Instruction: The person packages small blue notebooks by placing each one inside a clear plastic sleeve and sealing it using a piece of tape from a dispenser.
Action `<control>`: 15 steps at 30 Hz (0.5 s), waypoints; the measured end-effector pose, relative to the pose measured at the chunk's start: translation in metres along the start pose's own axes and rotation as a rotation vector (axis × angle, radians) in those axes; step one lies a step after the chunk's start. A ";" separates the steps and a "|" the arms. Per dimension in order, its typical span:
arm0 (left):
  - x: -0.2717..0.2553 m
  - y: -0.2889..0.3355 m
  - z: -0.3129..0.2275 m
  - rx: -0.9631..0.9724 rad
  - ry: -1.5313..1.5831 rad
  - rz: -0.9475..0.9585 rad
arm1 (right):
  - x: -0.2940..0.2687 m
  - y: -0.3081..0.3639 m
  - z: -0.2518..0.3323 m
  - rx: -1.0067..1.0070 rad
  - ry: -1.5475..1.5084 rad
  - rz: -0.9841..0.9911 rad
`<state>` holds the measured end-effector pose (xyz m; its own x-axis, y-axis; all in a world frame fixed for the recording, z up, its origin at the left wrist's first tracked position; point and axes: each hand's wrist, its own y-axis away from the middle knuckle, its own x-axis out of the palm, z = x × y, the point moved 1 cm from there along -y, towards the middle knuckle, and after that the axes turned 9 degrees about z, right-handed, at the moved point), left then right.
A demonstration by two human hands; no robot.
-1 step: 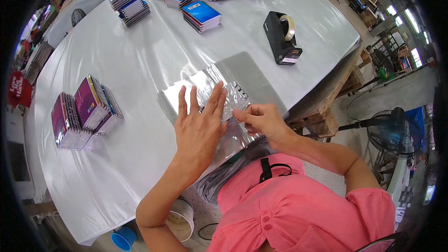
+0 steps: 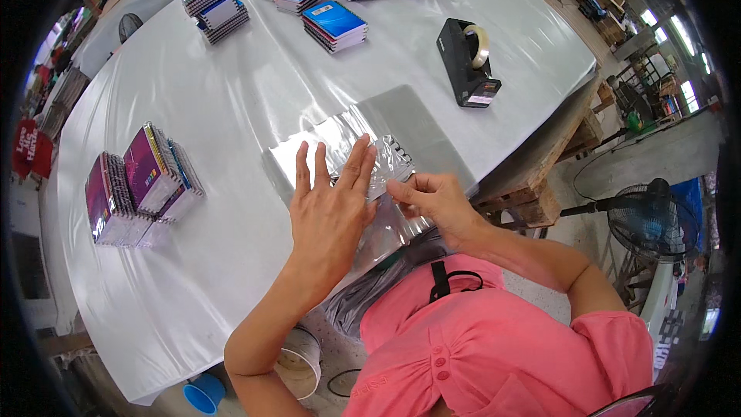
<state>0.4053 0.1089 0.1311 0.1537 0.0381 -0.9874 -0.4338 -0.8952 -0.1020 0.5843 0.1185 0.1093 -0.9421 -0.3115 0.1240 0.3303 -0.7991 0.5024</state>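
Observation:
My left hand (image 2: 330, 212) lies palm down with its fingers outstretched, pressing on clear plastic film (image 2: 382, 174) near the table's front edge. Just to its right, my right hand (image 2: 436, 201) pinches the edge of that film between thumb and fingers. Dark curved marks show through the crinkled film beyond my fingertips; I cannot tell what lies inside, as my left hand hides part of it. Under the film are flat clear plastic sheets (image 2: 409, 112), shiny and layered on the white-covered table (image 2: 224, 208).
Purple spiral notebooks (image 2: 150, 170) stand in stacks at the left. Blue-covered spiral notebooks (image 2: 336, 19) are piled at the far side. A black tape dispenser (image 2: 467, 66) sits at the far right. Beyond the table's wooden edge (image 2: 532, 185) is a black fan (image 2: 652, 220). Buckets (image 2: 204, 394) stand below.

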 end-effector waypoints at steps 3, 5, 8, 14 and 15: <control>0.000 0.000 0.000 -0.012 0.003 0.006 | -0.004 -0.009 -0.017 -0.170 0.005 0.015; -0.002 -0.001 0.001 -0.021 -0.006 0.007 | -0.007 -0.012 -0.020 -0.259 0.061 0.051; -0.004 -0.004 0.014 0.051 0.023 0.029 | -0.007 -0.015 -0.021 -0.265 0.082 0.067; 0.000 -0.039 0.027 -0.149 0.688 0.223 | -0.007 -0.018 -0.024 -0.302 0.164 0.050; -0.002 -0.043 0.026 -0.243 0.861 0.459 | -0.007 -0.017 -0.021 -0.306 0.158 0.051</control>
<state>0.4003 0.1591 0.1344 0.6483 -0.5813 -0.4917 -0.4340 -0.8128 0.3887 0.5868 0.1239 0.0814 -0.9112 -0.4119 -0.0036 0.4015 -0.8900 0.2162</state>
